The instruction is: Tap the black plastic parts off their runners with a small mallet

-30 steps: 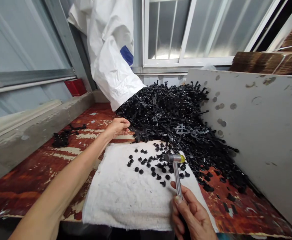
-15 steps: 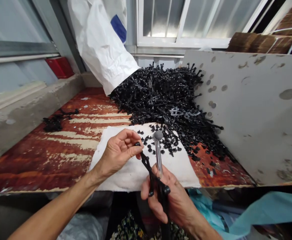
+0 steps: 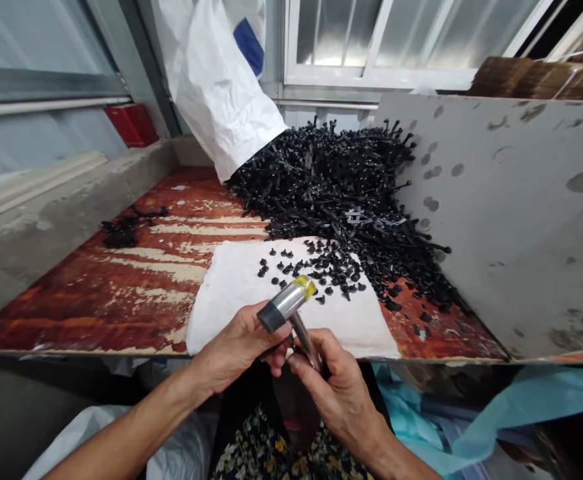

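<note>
My right hand is wrapped round the metal handle of a small mallet with a black face and a yellow face. Close beside it, my left hand is closed with its fingertips behind the mallet's head; a dark bit shows there, mostly hidden. Both hands are over the front edge of a white cloth. Small black parts lie scattered on the cloth. Behind them rises a large heap of black plastic pieces.
A white sack leans over the heap's left side. On the left of the red worn tabletop lies a small black cluster. A grey board stands on the right. A red box sits on the back left ledge.
The mallet has tipped over to the left, so its head now shows side-on. My left hand has come down nearer my right. The black branched piece between my hands is now mostly hidden.
</note>
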A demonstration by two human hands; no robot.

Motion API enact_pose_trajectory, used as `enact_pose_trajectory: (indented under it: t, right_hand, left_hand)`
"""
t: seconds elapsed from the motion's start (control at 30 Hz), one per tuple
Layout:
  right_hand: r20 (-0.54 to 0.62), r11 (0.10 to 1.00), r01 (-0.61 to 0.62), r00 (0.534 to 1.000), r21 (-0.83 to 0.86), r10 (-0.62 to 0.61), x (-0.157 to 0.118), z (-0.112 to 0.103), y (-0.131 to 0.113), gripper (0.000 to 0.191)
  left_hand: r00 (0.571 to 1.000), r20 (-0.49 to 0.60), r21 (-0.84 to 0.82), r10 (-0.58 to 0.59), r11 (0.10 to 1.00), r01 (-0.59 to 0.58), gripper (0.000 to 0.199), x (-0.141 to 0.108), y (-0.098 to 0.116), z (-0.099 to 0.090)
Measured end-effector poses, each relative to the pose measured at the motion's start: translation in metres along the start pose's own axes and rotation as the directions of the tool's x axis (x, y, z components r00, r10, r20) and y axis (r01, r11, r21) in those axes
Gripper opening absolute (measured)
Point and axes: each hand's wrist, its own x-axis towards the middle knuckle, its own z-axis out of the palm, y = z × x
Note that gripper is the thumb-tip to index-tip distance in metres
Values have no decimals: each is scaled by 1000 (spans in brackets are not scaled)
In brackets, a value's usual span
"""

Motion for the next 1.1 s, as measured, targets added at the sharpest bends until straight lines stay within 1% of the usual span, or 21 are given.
enact_pose_trajectory:
  t: [0.07, 0.13, 0.23, 0.33, 0.47, 0.53, 0.6, 0.67, 0.73, 0.77, 0.83, 0.93, 1.03, 1.1]
  right_hand:
    - [4, 998, -29, 1000, -52, 29, -1, -2, 1, 9]
    - [1, 996, -57, 998, -75, 57, 0, -3, 1, 11]
    - [23, 997, -82, 996, -12, 82, 2, 1, 0, 11]
    - [58, 993, -96, 994, 65, 92, 5, 11, 0, 13]
    - [86, 987, -121, 990, 104, 112, 7, 23, 4, 14]
    - [72, 987, -124, 991, 100, 117, 8, 25, 6, 13]
    - [59, 981, -153, 987, 120, 146, 9, 23, 7, 15]
    - [89, 951, -249, 968, 184, 236, 10, 18, 6, 21]
    - [118, 907, -340, 940, 248, 320, 12, 10, 4, 29]
    - [116, 891, -363, 932, 272, 344, 13, 5, 3, 31]
    - [56, 882, -351, 934, 314, 352, 16, -3, 1, 32]
    - [-26, 859, -322, 932, 398, 362, 20, -10, 3, 31]
    - [-42, 819, -318, 923, 477, 382, 21, -11, 9, 31]
    - [-31, 809, -327, 920, 488, 391, 22, -12, 12, 31]
  left_hand:
    - [1000, 12, 50, -17, 999, 16, 40, 0, 1, -8]
    - [997, -13, 79, -71, 994, 72, 39, -1, 4, -13]
    - [991, -44, 72, -127, 989, 130, 41, -1, 9, -15]
    - [990, -71, 58, -121, 990, 125, 44, 0, 13, -12]
    - [969, -166, 116, -185, 972, 205, 52, 3, 18, -11]
    - [957, -235, 158, -169, 965, 209, 53, 7, 22, -13]
    - [949, -291, 219, -119, 958, 187, 53, 10, 25, -16]
    - [942, -326, 300, -83, 936, 186, 50, 13, 28, -20]
    - [943, -323, 363, -77, 910, 199, 46, 15, 30, -25]
    - [946, -314, 383, -83, 901, 206, 43, 17, 31, -27]
    - [952, -292, 401, -95, 891, 212, 39, 22, 32, -30]
    - [949, -304, 402, -87, 891, 210, 35, 33, 32, -36]
    - [946, -320, 395, -56, 900, 187, 31, 41, 32, -41]
    - [953, -302, 402, -35, 901, 161, 33, 41, 31, -42]
